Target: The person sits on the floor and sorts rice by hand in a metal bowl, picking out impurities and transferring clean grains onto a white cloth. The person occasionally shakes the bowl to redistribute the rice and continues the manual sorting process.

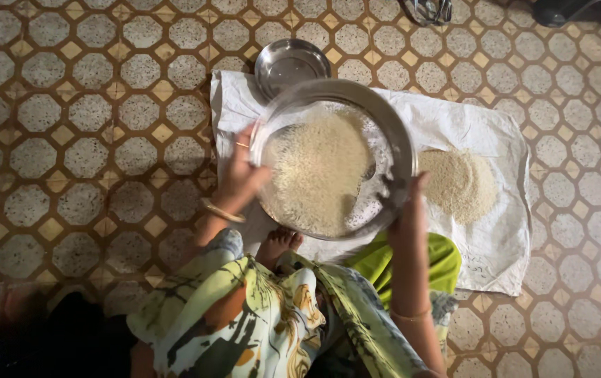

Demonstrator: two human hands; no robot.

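Patterned cloth (244,315) is draped over the knees; above it a round steel tray (333,157) of rice (318,171) is gripped at opposite rims by left hand (241,178) and right hand (407,210), kept over the white sheet (503,231) so spilled grains are caught

Between the left hand (241,178) and right hand (407,210), the metal tray (393,133) gleams, holding matt, grainy rice (318,171). Beyond it: a glossy steel plate (290,64), crumpled white cloth (496,238), speckled stone floor (83,140).
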